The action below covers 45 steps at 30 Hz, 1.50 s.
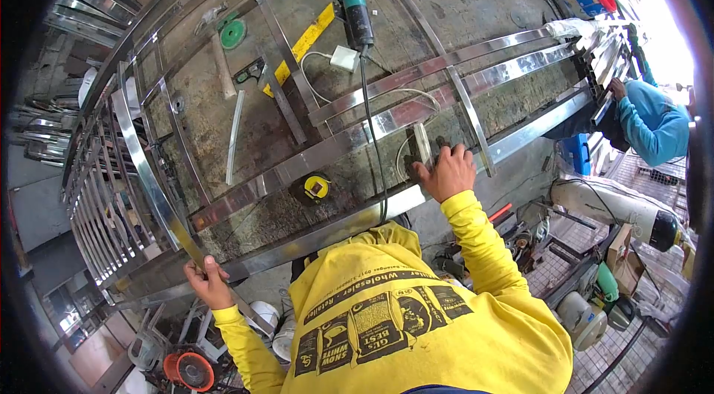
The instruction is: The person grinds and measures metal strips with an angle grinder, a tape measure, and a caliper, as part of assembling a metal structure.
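Left hand [209,282] closed on metal strip [143,169], which runs to 11 o'clock. Right hand [449,174] part-curled at short bar [422,142]; can't tell if gripping. Likely positioning; next needs strip steady.

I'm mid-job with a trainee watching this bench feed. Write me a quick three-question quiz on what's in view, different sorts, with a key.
1. Which hand is nearer the grinder?

2. True or false: the left hand is holding the grinder.

3. What colour is the face of the tape measure?
A) red
B) yellow
C) green

Key:
1. The right hand.
2. False; it is at a metal bar, and the grinder lies across the bench.
3. B.
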Available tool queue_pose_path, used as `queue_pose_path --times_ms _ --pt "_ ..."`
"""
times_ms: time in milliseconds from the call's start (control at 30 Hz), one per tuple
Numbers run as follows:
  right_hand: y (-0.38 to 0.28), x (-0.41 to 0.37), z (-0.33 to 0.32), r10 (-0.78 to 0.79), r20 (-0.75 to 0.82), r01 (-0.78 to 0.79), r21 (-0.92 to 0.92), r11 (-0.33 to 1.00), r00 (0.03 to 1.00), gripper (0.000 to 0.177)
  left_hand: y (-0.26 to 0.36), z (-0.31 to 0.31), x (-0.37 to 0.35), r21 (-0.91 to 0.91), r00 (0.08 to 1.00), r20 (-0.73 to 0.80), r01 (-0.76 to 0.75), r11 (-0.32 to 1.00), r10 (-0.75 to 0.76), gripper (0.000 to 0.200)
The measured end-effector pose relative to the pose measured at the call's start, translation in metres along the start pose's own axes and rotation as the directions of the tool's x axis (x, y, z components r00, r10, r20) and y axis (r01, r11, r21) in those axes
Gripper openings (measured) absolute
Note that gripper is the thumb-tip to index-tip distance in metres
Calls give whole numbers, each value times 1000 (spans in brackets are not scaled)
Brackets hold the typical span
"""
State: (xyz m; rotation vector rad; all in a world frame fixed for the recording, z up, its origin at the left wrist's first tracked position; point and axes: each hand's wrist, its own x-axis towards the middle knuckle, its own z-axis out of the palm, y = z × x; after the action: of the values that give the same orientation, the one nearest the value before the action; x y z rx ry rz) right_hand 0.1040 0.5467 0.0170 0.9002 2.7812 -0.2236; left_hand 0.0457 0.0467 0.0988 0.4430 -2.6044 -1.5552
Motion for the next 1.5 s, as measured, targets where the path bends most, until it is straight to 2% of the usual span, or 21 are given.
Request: queue_pose_path --times_ms 233,333,367,467,600,667,767,867,967,1067,1133,1200,1267,1333,1367,1433,1500 --pt "30 31 13 17 -70 -13 58 998 997 39 8 7 3 5 1000 16 -2 1000 2 33" --pt "37 36 19 48 -70 -43 68 997 996 43 11 9 8 2 1000 18 -7 1000 6 33" --pt "37 33 20 19 -148 -1 120 993 989 53 10 10 10 -5 1000 19 -14 1000 15 33" --pt "39 31 26 -32 -203 70 179 981 979 61 3 10 15 -15 999 31 -24 1000 25 32" --pt "37 28 16 -64 -304 158 297 942 951 64 4 13 13 -24 1000 6 -5 1000 6 32" --pt "36 31 8 -27 -293 119 302 946 956 60 7 13 18 -32 1000 -2 -8 999 8 33" --pt "32 38 -12 -24 -389 184 379 907 921 47 4 5 20 -48 1000 16 3 999 -3 33" --pt "-1 39 -58 -54 -522 279 363 889 851 32 -5 -4 24 -85 1000 18 -2 996 4 33" --pt "-63 27 -100 -55 -609 407 457 791 791 22 -17 -19 31 -108 1000 14 27 994 -26 33" --pt "-130 9 -113 -172 -618 546 489 680 767 21 -35 -42 42 -147 1000 17 28 989 -26 33" --pt "-184 -4 -115 -291 -554 596 516 616 780 21 -46 -61 50 -147 1000 11 25 989 -24 34" --pt "-242 -2 -98 -399 -554 676 512 529 731 20 -59 -84 57 -140 1000 6 20 990 -19 34" --pt "-302 13 -77 -473 -416 628 569 531 777 21 -75 -107 62 -126 1000 -6 10 992 -11 35" --pt "-360 53 -31 -504 -378 630 489 603 776 28 -85 -132 65 -56 998 -20 59 997 -60 35" --pt "-388 76 -11 -506 -302 589 439 678 808 33 -95 -145 66 -18 997 -38 66 998 -66 35" --pt "-432 122 27 -455 -201 498 345 796 867 42 -98 -164 70 52 995 -73 73 996 -70 35" --pt "-467 157 59 -372 -162 403 263 876 914 51 -93 -178 74 6 991 -79 105 994 -104 34"
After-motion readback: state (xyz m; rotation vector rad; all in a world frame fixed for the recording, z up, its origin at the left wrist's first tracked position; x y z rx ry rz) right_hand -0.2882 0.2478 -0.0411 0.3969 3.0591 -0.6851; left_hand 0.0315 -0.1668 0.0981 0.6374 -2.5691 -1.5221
